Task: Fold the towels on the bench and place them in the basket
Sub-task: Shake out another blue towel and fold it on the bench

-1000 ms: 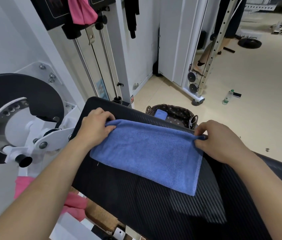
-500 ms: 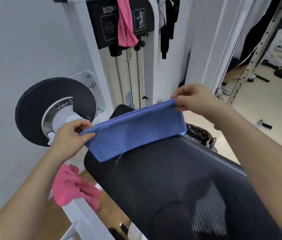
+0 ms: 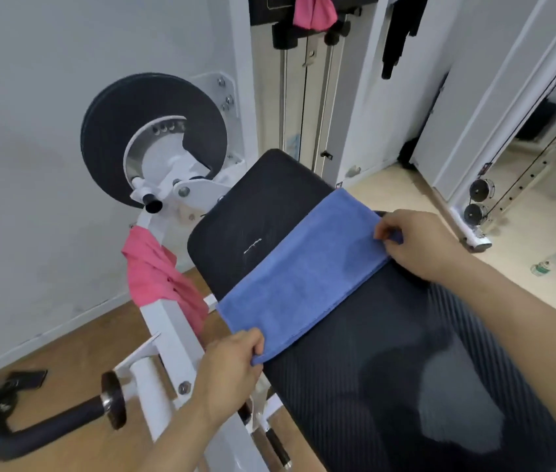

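The black desk (image 3: 389, 369) holds one blue towel (image 3: 303, 277), folded into a long strip from left edge to right edge. The left hand (image 3: 228, 373) pinches one end, the right hand (image 3: 416, 243) the other. More folding is left, and no basket shows

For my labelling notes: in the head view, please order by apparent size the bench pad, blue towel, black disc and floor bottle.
1. bench pad.
2. blue towel and black disc: about equal, unranked.
3. floor bottle, smallest, though farthest away.
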`<state>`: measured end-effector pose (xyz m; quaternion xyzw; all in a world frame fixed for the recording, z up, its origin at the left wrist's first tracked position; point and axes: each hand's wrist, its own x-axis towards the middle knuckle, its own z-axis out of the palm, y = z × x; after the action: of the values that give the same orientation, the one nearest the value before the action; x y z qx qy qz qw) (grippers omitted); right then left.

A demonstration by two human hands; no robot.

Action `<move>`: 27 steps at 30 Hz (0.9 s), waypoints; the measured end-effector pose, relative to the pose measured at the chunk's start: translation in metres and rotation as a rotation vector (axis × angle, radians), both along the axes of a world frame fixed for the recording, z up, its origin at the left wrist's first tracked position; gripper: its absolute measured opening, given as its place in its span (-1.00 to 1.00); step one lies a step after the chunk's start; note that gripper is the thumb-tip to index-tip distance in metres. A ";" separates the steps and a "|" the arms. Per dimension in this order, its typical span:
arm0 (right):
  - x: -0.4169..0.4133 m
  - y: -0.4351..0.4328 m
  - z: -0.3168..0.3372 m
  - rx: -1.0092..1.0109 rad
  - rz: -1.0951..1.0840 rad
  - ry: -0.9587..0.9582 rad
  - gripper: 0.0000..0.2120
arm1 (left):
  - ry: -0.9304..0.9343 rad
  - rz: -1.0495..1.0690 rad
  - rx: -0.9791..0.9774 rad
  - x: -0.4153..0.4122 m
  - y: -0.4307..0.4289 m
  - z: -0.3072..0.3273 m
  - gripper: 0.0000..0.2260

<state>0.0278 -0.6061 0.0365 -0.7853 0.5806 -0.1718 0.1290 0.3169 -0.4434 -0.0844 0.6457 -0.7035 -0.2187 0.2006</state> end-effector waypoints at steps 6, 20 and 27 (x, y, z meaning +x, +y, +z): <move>-0.010 0.015 0.001 0.021 0.047 0.064 -0.65 | -0.108 0.007 0.028 -0.019 0.018 -0.010 -0.72; 0.065 0.068 0.013 0.024 0.252 0.124 -0.70 | -0.031 0.031 -0.086 -0.051 -0.008 0.009 -0.48; 0.089 0.065 -0.075 -0.070 0.081 0.515 -0.40 | -0.250 -0.082 0.082 -0.059 -0.010 -0.017 -0.05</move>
<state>0.1170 -0.5415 -0.0381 -0.8297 0.5562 0.0190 -0.0436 0.2577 -0.4531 -0.1017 0.6463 -0.7393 -0.1731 0.0757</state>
